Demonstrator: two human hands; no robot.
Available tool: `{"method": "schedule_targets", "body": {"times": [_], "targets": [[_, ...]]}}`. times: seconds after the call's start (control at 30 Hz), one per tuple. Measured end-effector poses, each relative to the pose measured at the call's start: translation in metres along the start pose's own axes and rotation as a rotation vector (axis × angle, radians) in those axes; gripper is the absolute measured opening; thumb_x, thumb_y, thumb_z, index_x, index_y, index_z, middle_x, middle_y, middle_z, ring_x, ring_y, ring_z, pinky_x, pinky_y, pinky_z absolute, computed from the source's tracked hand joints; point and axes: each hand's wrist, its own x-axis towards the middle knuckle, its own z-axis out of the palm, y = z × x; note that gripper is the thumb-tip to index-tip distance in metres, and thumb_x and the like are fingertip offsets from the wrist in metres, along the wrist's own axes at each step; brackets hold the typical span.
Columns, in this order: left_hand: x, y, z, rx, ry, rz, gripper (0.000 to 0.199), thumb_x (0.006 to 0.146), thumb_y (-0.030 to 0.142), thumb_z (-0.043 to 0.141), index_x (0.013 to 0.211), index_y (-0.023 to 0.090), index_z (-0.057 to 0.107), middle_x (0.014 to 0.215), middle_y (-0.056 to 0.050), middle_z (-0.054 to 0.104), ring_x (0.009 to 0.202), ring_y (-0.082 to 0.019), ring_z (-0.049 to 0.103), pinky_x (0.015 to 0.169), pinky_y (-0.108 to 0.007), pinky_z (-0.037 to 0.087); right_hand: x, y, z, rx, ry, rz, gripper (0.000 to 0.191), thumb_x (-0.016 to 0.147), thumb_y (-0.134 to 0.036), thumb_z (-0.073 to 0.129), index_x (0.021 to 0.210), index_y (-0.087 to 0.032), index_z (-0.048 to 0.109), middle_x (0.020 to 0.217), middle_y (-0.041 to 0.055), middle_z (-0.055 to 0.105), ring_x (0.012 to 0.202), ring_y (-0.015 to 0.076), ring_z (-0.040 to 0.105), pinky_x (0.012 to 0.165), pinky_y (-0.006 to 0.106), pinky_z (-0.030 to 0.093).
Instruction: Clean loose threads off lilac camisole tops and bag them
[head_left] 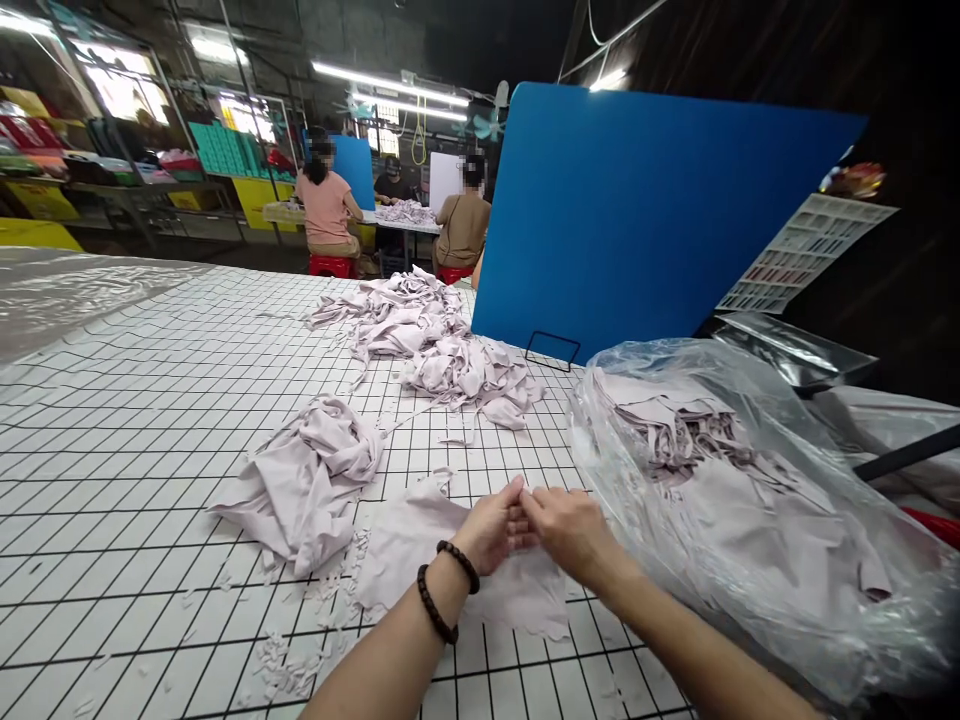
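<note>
A flat piece of pale pinkish-grey fabric (412, 520) lies on the gridded white table (180, 420) under my hands. My left hand (495, 530), with two dark beaded bracelets (437, 605) at the wrist, has its fingers curled and its thumb raised. My right hand (566, 530) meets it at the fingertips in a pinch. Whatever sits between the fingertips is too small or hidden to make out. To the left rests a crumpled heap of the same fabric (315, 480). Small fabric scraps (281, 665) are scattered beside the flat piece.
An open clear plastic bag (600, 450) holding stacked fabric pieces (757, 520) stands close on the right. More fabric heaps (469, 375) lie farther back. A blue board (645, 220) rises behind a black wire stand (553, 350). Several people (328, 210) sit at a distant table.
</note>
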Motion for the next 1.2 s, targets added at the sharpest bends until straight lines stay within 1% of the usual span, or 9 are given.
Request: {"method": "schedule_targets", "body": {"times": [0.1, 0.2, 0.47, 0.6, 0.7, 0.8, 0.9, 1.07, 1.2], "targets": [[0.009, -0.003, 0.002, -0.199, 0.089, -0.059, 0.022, 0.082, 0.034, 0.061, 0.084, 0.013, 0.058, 0.083, -0.006, 0.067, 0.068, -0.012, 0.063, 0.069, -0.025, 0.051, -0.021, -0.016, 0.019, -0.092, 0.113, -0.083, 0.035, 0.084, -0.004, 0.043, 0.114, -0.012, 0.060, 0.077, 0.0078, 0.063, 0.067, 0.0190, 0.056, 0.054, 0.031, 0.032], [0.015, -0.002, 0.002, -0.260, 0.126, -0.054, 0.017, 0.084, 0.028, 0.058, 0.093, 0.013, 0.057, 0.102, -0.010, 0.067, 0.082, -0.016, 0.066, 0.078, -0.029, 0.053, -0.038, -0.021, 0.031, -0.144, 0.168, -0.082, 0.043, 0.084, -0.005, 0.042, 0.125, -0.008, 0.053, 0.080, 0.0095, 0.063, 0.068, 0.0194, 0.055, 0.052, 0.031, 0.033], [0.017, 0.014, -0.001, -0.236, 0.024, -0.025, 0.029, 0.086, 0.036, 0.052, 0.104, 0.014, 0.057, 0.119, -0.011, 0.061, 0.084, -0.018, 0.067, 0.077, -0.032, 0.054, -0.068, -0.023, 0.040, -0.107, 0.168, -0.005, 0.043, 0.084, -0.005, 0.041, 0.123, -0.012, 0.055, 0.083, 0.0097, 0.064, 0.066, 0.0186, 0.053, 0.051, 0.031, 0.034], [0.020, 0.014, -0.004, -0.201, 0.062, -0.015, 0.030, 0.086, 0.033, 0.054, 0.109, 0.014, 0.056, 0.123, -0.012, 0.059, 0.089, -0.019, 0.067, 0.080, -0.034, 0.054, -0.078, -0.030, 0.039, -0.031, 0.150, 0.039, 0.043, 0.082, -0.004, 0.043, 0.123, -0.012, 0.054, 0.085, 0.0101, 0.064, 0.069, 0.0200, 0.055, 0.051, 0.031, 0.036], [0.022, 0.012, -0.003, -0.196, 0.086, -0.005, 0.027, 0.087, 0.026, 0.055, 0.111, 0.014, 0.054, 0.125, -0.012, 0.057, 0.094, -0.020, 0.066, 0.082, -0.035, 0.054, -0.080, -0.032, 0.034, 0.203, 0.093, 0.129, 0.034, 0.085, -0.013, 0.047, 0.118, -0.019, 0.056, 0.093, 0.0079, 0.064, 0.073, 0.0194, 0.057, 0.055, 0.029, 0.040], [0.023, 0.010, -0.002, -0.223, 0.062, -0.020, 0.026, 0.088, 0.022, 0.053, 0.112, 0.013, 0.052, 0.125, -0.012, 0.057, 0.098, -0.022, 0.065, 0.085, -0.038, 0.054, -0.071, -0.021, 0.032, 0.596, 0.073, 0.416, 0.021, 0.090, -0.031, 0.046, 0.104, -0.023, 0.059, 0.097, 0.0052, 0.063, 0.071, 0.0160, 0.057, 0.061, 0.028, 0.044], [0.023, 0.007, -0.001, -0.263, 0.044, -0.026, 0.024, 0.087, 0.016, 0.053, 0.111, 0.012, 0.051, 0.122, -0.014, 0.059, 0.096, -0.022, 0.066, 0.083, -0.036, 0.056, -0.051, -0.005, 0.040, 1.000, 0.072, 0.673, 0.026, 0.087, -0.043, 0.050, 0.097, -0.020, 0.058, 0.095, 0.0050, 0.064, 0.063, 0.0132, 0.054, 0.060, 0.028, 0.044], [0.025, 0.006, 0.000, -0.322, 0.075, -0.015, 0.019, 0.087, 0.009, 0.050, 0.106, 0.008, 0.050, 0.118, -0.017, 0.060, 0.095, -0.020, 0.066, 0.079, -0.027, 0.057, -0.025, 0.003, 0.058, 1.687, -0.141, 0.653, 0.035, 0.068, -0.044, 0.071, 0.086, -0.015, 0.062, 0.078, 0.0037, 0.065, 0.060, 0.0113, 0.053, 0.053, 0.022, 0.039], [0.029, 0.009, -0.003, -0.283, 0.137, 0.031, 0.017, 0.087, 0.007, 0.050, 0.104, 0.008, 0.050, 0.117, -0.017, 0.060, 0.099, -0.020, 0.065, 0.082, -0.026, 0.057, -0.037, 0.010, 0.049, 1.770, -0.468, 0.654, 0.036, 0.072, -0.047, 0.068, 0.070, -0.012, 0.064, 0.053, -0.0015, 0.053, 0.041, 0.0037, 0.030, 0.040, 0.020, 0.016]]}}
